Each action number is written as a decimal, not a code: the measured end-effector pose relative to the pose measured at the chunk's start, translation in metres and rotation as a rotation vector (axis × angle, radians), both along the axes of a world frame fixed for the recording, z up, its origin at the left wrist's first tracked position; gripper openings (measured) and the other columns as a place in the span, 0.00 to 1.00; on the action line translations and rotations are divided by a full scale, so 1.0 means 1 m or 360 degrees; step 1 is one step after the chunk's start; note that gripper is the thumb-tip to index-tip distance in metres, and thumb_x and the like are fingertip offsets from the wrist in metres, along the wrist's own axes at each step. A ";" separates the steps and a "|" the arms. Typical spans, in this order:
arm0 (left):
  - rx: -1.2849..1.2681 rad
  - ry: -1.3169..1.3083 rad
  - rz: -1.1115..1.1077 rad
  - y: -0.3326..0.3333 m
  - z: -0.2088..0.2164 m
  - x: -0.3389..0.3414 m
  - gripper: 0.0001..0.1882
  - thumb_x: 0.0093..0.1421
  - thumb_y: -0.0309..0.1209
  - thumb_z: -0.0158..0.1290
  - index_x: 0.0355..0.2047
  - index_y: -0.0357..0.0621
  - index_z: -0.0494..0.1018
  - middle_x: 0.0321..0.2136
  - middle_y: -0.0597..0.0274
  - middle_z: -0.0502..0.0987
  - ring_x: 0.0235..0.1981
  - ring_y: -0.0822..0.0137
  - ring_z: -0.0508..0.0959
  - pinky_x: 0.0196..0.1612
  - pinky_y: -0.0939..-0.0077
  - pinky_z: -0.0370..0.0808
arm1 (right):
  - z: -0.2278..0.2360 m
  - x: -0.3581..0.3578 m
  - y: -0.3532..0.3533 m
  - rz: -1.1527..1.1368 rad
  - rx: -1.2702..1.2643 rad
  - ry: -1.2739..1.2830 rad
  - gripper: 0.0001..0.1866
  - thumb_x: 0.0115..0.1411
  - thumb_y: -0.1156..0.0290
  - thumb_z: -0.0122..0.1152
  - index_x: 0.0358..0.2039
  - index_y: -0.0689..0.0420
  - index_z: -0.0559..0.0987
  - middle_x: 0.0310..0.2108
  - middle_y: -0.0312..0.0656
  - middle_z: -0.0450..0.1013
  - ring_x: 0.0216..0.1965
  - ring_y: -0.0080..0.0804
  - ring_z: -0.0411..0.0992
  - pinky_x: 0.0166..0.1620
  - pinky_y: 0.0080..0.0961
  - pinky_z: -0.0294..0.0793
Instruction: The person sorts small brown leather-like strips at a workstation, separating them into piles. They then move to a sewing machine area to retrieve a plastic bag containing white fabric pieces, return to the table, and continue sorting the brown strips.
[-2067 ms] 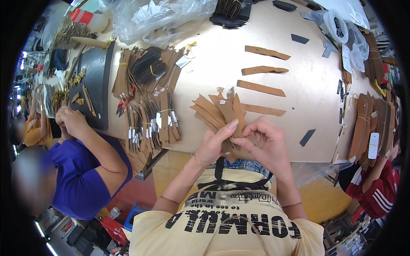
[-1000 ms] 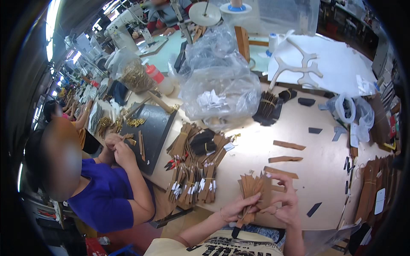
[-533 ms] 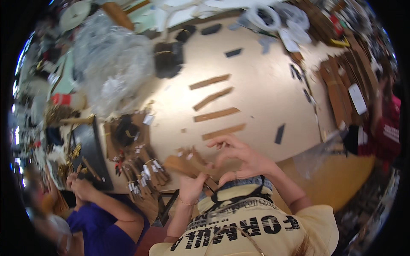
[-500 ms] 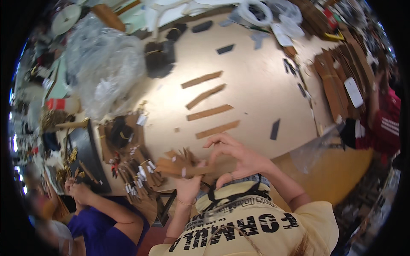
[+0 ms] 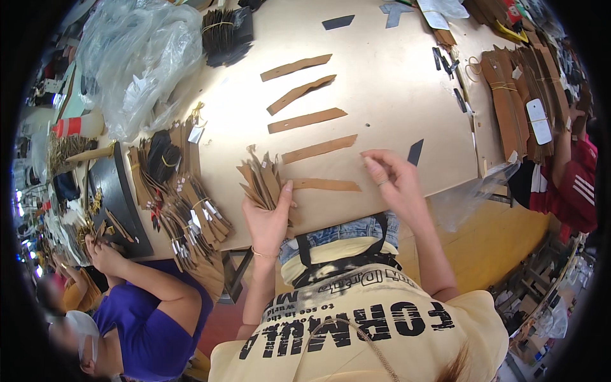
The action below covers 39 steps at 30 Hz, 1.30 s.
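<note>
Left hand [image 5: 266, 223], mine, centre of the frame: clamped, thumb across a fanned bundle of brown strips [image 5: 259, 181], which stands out above the fist; a thin bracelet [image 5: 264, 255] at the wrist. Right hand [image 5: 398, 181], mine, right of centre: raised, fingers curled, thumb close to the forefinger, nothing visible in the grip; whether the tips meet I cannot tell; one ring [image 5: 383, 183]. Five loose brown strips [image 5: 320, 149], laid one above another from upper centre to mid-frame, well apart from each other; the lowest runs between my two hands, its left end at my left thumb, contact unclear, its right end near my right hand. One dark slanted piece [image 5: 415, 153], just right of my right hand; a second dark piece [image 5: 338, 23], top centre; one grey T-shaped piece [image 5: 394, 15], beside it to the right. Tied dark bundle [image 5: 218, 28], upper left of centre. Clear plastic bag [image 5: 137, 57], crumpled, upper left. White-tagged brown bundles [image 5: 191, 219], left of my left hand, with a tied black bundle [image 5: 163, 156] lying above them. Black board [image 5: 114, 172], far left. Further brown bundles [image 5: 506, 95], upper right, a white tag [image 5: 540, 121] among them. Co-worker in purple [image 5: 159, 318], lower left. All goods on one tan tabletop [image 5: 407, 89].
</note>
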<state>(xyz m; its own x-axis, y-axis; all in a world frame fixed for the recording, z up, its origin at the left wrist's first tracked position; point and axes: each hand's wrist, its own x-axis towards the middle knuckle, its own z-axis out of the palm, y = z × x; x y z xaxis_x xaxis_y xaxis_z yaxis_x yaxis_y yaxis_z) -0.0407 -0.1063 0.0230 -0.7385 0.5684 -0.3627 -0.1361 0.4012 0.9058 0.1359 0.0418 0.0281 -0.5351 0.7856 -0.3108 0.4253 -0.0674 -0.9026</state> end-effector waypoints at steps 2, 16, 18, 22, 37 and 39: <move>0.0072 -0.0058 0.0029 -0.004 0.000 -0.002 0.09 0.57 0.24 0.60 0.34 0.30 0.73 0.28 0.57 0.79 0.20 0.75 0.76 0.23 0.80 0.73 | 0.004 0.003 0.004 -0.0058 0.0075 -0.0048 0.12 0.64 0.67 0.56 0.40 0.64 0.79 0.31 0.44 0.77 0.30 0.27 0.75 0.32 0.22 0.73; 0.0130 -0.0092 0.0113 0.008 0.018 -0.022 0.09 0.56 0.24 0.60 0.33 0.31 0.74 0.25 0.60 0.78 0.19 0.76 0.75 0.23 0.82 0.72 | 0.020 -0.018 -0.002 0.0323 -0.0224 -0.0086 0.10 0.53 0.69 0.69 0.31 0.61 0.78 0.23 0.36 0.72 0.26 0.23 0.68 0.33 0.24 0.70; 0.0153 -0.0050 0.0162 0.020 0.029 -0.035 0.09 0.56 0.25 0.60 0.33 0.32 0.74 0.23 0.61 0.78 0.19 0.77 0.75 0.23 0.82 0.72 | 0.027 -0.032 0.024 0.0339 -0.0043 0.0148 0.08 0.54 0.71 0.67 0.31 0.63 0.80 0.22 0.35 0.74 0.25 0.18 0.66 0.32 0.20 0.69; 0.0257 0.0209 0.0192 0.070 0.042 -0.068 0.10 0.56 0.29 0.61 0.33 0.34 0.75 0.21 0.64 0.76 0.19 0.77 0.74 0.21 0.82 0.70 | 0.038 -0.088 0.093 0.0413 0.0485 0.0192 0.09 0.55 0.70 0.66 0.33 0.63 0.81 0.24 0.36 0.76 0.25 0.20 0.67 0.32 0.21 0.69; -0.0125 0.0215 0.0027 0.081 0.005 -0.070 0.13 0.51 0.26 0.62 0.35 0.32 0.75 0.24 0.56 0.80 0.21 0.71 0.78 0.27 0.74 0.74 | -0.002 -0.091 0.090 0.0211 0.0313 -0.0061 0.07 0.54 0.73 0.66 0.32 0.61 0.78 0.21 0.36 0.72 0.21 0.21 0.64 0.28 0.20 0.68; -0.0138 0.0423 0.0002 0.084 -0.002 -0.069 0.14 0.51 0.26 0.62 0.36 0.31 0.74 0.24 0.52 0.80 0.23 0.63 0.80 0.30 0.70 0.75 | -0.007 -0.093 0.089 0.0151 0.0367 -0.0109 0.07 0.54 0.72 0.66 0.31 0.60 0.79 0.21 0.36 0.73 0.21 0.22 0.65 0.28 0.21 0.68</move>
